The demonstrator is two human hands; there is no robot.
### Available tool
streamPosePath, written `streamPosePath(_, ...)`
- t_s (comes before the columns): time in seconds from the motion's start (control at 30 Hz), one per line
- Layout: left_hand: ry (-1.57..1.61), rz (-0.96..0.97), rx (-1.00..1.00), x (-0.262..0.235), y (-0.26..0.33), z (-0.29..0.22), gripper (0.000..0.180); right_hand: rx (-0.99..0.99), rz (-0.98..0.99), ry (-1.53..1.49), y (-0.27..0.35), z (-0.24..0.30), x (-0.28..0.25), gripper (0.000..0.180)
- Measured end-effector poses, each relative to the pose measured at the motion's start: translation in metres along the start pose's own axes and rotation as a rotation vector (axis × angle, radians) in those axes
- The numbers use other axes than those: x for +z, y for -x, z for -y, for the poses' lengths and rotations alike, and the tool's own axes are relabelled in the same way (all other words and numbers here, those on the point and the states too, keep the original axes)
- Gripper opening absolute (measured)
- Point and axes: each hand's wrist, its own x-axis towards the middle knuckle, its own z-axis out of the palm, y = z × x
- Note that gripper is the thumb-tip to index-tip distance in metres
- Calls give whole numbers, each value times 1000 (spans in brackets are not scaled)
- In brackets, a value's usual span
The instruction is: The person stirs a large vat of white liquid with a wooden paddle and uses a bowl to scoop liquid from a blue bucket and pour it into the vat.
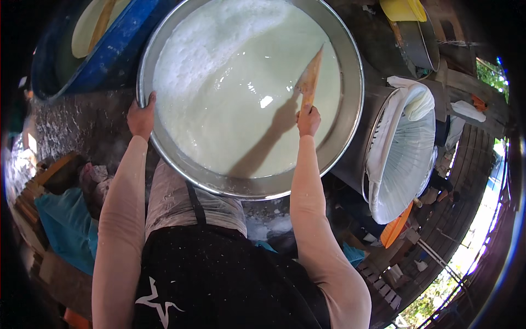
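Note:
A large round metal vat [351, 104] stands in front of me, filled with a pale, milky liquid [230, 118]. White foam [192, 49] covers its far left part. On the vat's left rim my left hand [141, 118] is closed, thumb over the edge. Over the right side of the liquid, my right hand [308, 122] grips the handle of a wooden paddle [310, 78]. The paddle's pointed blade slants away from me; whether its tip dips into the liquid I cannot tell. My right arm casts a shadow across the surface.
To the far left leans a blue tub [104, 66] with a wooden stick in it. A container draped with white cloth [408, 148] stands close to the vat's right. Beyond are a metal drum [419, 44] with a yellow cover, an orange piece [396, 227] and a plank floor [466, 181].

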Motion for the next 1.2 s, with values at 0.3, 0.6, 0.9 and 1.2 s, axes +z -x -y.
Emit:
streamPosePath(0.3,15,-22,-18,3,2,-4,60,-206,136,131,93,-11,58,44)
streamPosePath(0.6,118,66,-43,0,1,-6,61,-400,241,378,223,-14,41,37)
streamPosePath(0.9,135,54,-24,9,-5,-1,61,-665,519,610,250,28,-43,25)
streamPosePath(1.2,29,-34,-34,7,0,-9,65,6,868,230,206,28,-182,40)
